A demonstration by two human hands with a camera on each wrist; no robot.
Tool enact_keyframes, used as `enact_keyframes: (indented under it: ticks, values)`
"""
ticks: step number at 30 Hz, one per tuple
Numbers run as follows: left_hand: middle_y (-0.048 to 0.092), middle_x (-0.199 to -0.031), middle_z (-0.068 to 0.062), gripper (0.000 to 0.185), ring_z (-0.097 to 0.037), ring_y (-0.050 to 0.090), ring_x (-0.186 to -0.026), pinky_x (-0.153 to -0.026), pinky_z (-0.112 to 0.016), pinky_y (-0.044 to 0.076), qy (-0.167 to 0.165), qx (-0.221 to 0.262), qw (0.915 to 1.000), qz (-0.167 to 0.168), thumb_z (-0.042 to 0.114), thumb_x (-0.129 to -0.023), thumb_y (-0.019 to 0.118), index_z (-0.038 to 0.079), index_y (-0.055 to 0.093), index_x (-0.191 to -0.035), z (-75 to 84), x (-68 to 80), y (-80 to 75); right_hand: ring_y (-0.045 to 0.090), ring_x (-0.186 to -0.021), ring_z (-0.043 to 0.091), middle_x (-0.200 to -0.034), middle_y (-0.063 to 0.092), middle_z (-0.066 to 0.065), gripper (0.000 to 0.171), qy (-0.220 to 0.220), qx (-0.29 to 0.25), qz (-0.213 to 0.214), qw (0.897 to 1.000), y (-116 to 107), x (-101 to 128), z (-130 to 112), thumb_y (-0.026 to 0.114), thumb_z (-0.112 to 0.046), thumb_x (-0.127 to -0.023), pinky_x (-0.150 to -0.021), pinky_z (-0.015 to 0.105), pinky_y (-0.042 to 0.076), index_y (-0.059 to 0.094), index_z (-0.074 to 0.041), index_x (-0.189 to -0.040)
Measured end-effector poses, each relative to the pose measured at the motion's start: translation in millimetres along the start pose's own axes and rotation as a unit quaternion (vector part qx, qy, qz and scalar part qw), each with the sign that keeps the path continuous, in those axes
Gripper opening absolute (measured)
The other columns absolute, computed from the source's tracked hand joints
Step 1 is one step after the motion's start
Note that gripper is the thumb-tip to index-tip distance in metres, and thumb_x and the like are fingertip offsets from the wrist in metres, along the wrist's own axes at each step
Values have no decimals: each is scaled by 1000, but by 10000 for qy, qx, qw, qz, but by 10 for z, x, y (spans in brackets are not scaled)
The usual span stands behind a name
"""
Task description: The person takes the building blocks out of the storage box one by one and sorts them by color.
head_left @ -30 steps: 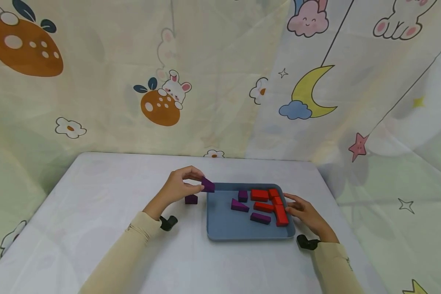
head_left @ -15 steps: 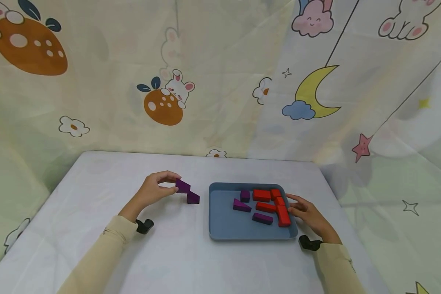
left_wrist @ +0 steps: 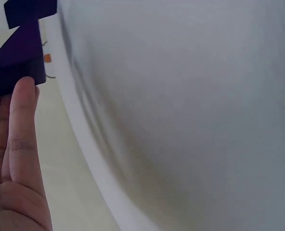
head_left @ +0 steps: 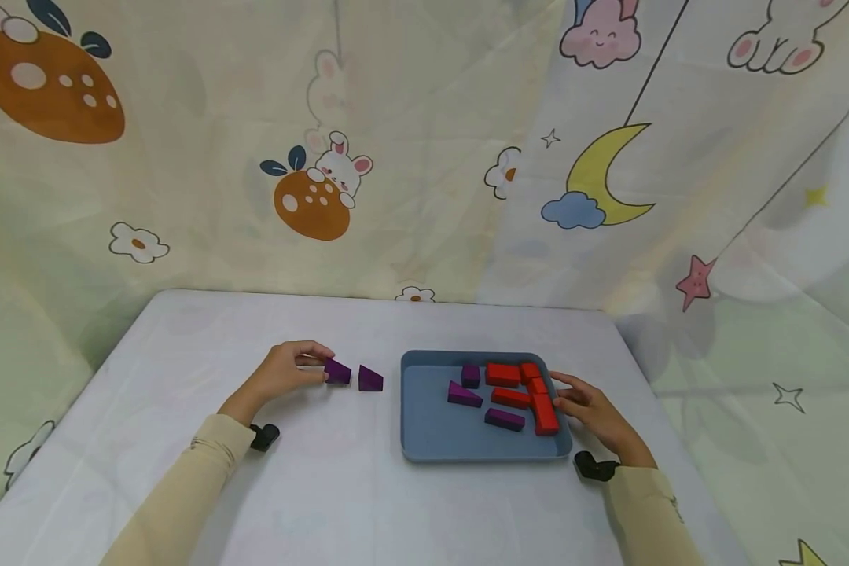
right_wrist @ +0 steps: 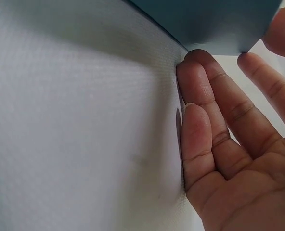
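Note:
My left hand (head_left: 284,377) pinches a purple wedge-shaped building block (head_left: 337,372) between thumb and fingers, low over the white table. In the left wrist view this block (left_wrist: 22,60) shows its slanted face by the fingertips. A second purple block (head_left: 370,379) with a sloping top stands just to its right, apart from it in the head view. My right hand (head_left: 597,417) rests at the right side of the blue-grey tray (head_left: 439,444), fingers loosely extended. In the right wrist view the fingertips (right_wrist: 196,72) touch the lower edge of the tray wall (right_wrist: 219,29).
Inside the tray, several red blocks (head_left: 545,414) gather along the right side. Left of them lie a purple cube-like block (head_left: 470,376), a purple triangular block (head_left: 464,395) and a long purple block (head_left: 505,420). A patterned cloth (head_left: 424,196) hangs behind the table (head_left: 354,495).
My left hand has carried the purple block from over the tray's left rim leftward and down, to beside the other purple block on the table. My right hand stays at the tray.

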State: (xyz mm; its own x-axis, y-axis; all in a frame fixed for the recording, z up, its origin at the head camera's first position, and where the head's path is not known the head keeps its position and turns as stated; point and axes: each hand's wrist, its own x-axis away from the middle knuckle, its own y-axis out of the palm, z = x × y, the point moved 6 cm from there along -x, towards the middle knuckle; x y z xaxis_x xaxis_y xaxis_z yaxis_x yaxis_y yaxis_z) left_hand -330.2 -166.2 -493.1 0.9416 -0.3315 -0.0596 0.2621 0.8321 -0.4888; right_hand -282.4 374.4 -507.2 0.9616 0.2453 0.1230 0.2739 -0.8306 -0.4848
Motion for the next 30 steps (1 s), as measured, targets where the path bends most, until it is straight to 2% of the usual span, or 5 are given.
enact_keyframes:
  ticks: [6,12,18,22,30]
  values:
    - [70,-134,-25,37,-42,71,-123,-97,-40,62,-137,-37,9998,-139,1,-91,80,-6,72,-127,-46,6,48,66,-124,37,-140,63,33,60,47,90,31,9999,7,6,10,64,-15,-111,-110,57,51,40,3,-163]
    - [69,-138,-25,48,-44,67,-129,-105,-47,58,-40,-298,9995,-105,6,-92,85,-5,68,-135,28,28,65,67,-123,36,-139,65,32,60,24,113,46,9999,3,14,2,64,-14,-111,-109,55,52,40,4,-163]
    - [71,-139,-19,53,-46,66,-129,-108,-56,55,438,-769,9948,507,11,-91,88,-1,69,-139,348,90,116,68,-119,29,-137,66,31,60,7,112,58,9999,1,-3,-3,64,-14,-110,-108,51,53,40,4,-163]
    - [75,-133,-16,46,-43,71,-120,-101,-53,60,621,-680,9931,722,8,-90,88,2,74,-133,580,122,300,68,-119,28,-138,66,31,61,44,52,55,10000,3,-10,5,64,-14,-110,-110,54,52,40,3,-163]
    - [78,-122,-18,34,-37,76,-108,-94,-45,63,619,-46,9966,537,9,-91,88,1,79,-123,890,140,848,67,-123,35,-140,64,32,61,92,-29,75,9999,2,-25,25,64,-15,-110,-112,59,50,40,2,-164]
